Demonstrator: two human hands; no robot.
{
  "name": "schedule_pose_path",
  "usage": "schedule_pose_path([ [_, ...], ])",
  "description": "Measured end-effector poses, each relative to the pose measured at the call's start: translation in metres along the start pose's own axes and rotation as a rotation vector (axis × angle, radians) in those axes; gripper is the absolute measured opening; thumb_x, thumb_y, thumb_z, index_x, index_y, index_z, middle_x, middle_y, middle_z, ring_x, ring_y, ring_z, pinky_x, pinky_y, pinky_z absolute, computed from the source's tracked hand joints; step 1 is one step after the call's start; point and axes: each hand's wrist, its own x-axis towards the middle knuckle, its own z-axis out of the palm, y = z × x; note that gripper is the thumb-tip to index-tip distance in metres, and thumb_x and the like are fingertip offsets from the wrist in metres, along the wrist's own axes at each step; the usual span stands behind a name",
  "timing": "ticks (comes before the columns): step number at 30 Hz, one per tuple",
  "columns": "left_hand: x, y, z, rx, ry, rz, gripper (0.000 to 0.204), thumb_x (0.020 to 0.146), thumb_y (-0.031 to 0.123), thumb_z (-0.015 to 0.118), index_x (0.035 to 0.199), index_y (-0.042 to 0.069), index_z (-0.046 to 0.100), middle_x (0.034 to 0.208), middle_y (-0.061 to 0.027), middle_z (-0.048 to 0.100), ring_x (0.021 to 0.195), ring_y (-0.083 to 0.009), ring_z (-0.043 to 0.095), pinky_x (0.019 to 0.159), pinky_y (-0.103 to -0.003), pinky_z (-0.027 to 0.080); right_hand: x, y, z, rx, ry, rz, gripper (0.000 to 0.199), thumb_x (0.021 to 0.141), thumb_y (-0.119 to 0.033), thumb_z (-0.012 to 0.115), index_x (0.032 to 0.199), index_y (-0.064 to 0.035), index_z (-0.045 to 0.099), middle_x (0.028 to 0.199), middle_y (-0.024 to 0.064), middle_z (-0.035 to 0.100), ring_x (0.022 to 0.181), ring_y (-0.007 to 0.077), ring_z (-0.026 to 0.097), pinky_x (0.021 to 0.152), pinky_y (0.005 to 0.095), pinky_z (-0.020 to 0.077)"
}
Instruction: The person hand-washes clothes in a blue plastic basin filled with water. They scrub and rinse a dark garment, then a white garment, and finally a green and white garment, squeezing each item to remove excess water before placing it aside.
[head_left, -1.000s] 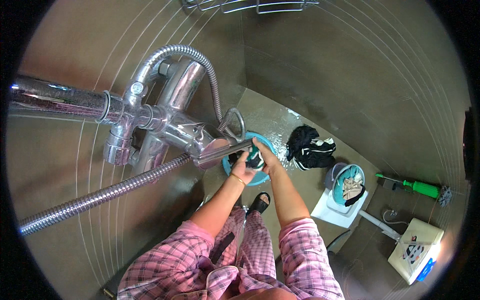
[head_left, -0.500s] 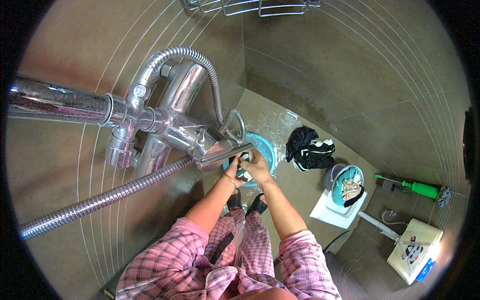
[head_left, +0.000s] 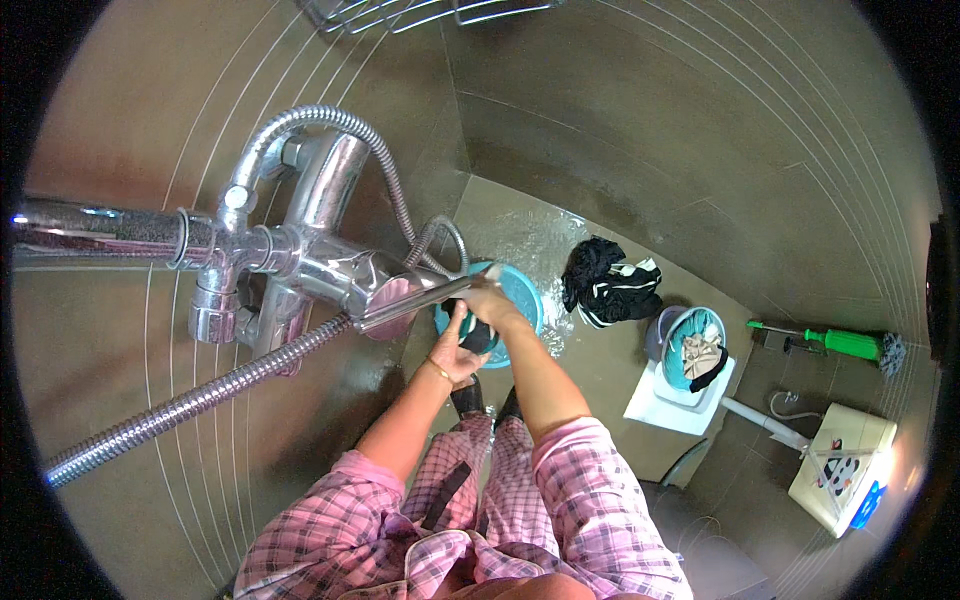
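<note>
My left hand (head_left: 455, 358) is closed on a small black item with a green edge (head_left: 477, 335), which I cannot make out further. It hangs over a light blue basin (head_left: 533, 300) on the wet floor. Up at the tip of the chrome mixer tap's lever (head_left: 415, 303) is my right hand (head_left: 487, 302). Its fingers are blurred and partly hidden, so whether they touch or grip the lever cannot be told.
Black and white clothes (head_left: 612, 285) lie heaped on the floor right of the basin. Further right, a bucket of clothes (head_left: 672, 318) stands by a white squat pan (head_left: 668, 410). A green-handled brush (head_left: 850, 343) and cream cistern (head_left: 845, 460) are along the wall. A metal hose (head_left: 230, 385) crosses at left.
My right hand has come off the small black item and moved up to the lever's tip. The left hand keeps hold of it, slightly lower. The whole view has shifted a little.
</note>
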Motion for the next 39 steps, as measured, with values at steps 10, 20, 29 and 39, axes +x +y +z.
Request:
schedule_pose_path([
  [10,0.028,0.012,0.019,-0.336,-0.509,0.346,0.044,0.092,0.042,0.045,0.125,0.012,0.05,0.131,-0.0071,0.048,0.126,-0.0239,0.039,0.107,-0.041,0.029,-0.034,-0.064,0.0,-0.225,0.421,-0.147,0.047,0.074,-0.033,0.063,0.117,-0.0154,0.061,0.132,0.0135,0.049,0.131,0.0302,0.036,0.109,0.0513,0.0197],
  [20,0.105,0.046,0.044,-0.73,-0.192,-0.031,0.039,0.085,0.041,0.048,0.102,0.009,0.065,0.098,-0.0074,0.067,0.088,-0.0256,0.064,0.078,-0.042,0.053,-0.118,0.034,0.049,0.65,0.839,-0.083,0.044,0.09,-0.018,0.052,0.13,-0.0007,0.045,0.139,0.0217,0.038,0.13,0.036,0.035,0.108,0.0412,0.0257],
  [29,0.074,0.026,0.044,-0.77,-0.245,-0.087,0.049,0.067,0.034,0.067,0.103,0.002,0.06,0.099,-0.0131,0.058,0.09,-0.0239,0.056,0.07,-0.033,0.05,-0.113,0.077,0.061,1.587,0.519,0.363,0.043,0.091,-0.028,0.052,0.128,-0.008,0.045,0.124,0.0084,0.05,0.114,0.0229,0.048,0.093,0.0417,0.0404],
  [39,-0.033,-0.009,0.065,-1.153,-0.581,-0.33,0.053,0.065,0.011,0.075,0.111,0.0,0.051,0.1,-0.0076,0.053,0.083,-0.012,0.053,0.071,-0.023,0.046,-0.092,0.062,0.066,2.04,0.0,0.269,0.035,0.096,-0.039,0.043,0.122,-0.0144,0.041,0.107,0.0124,0.054,0.097,0.0264,0.056,0.088,0.0449,0.0452],
])
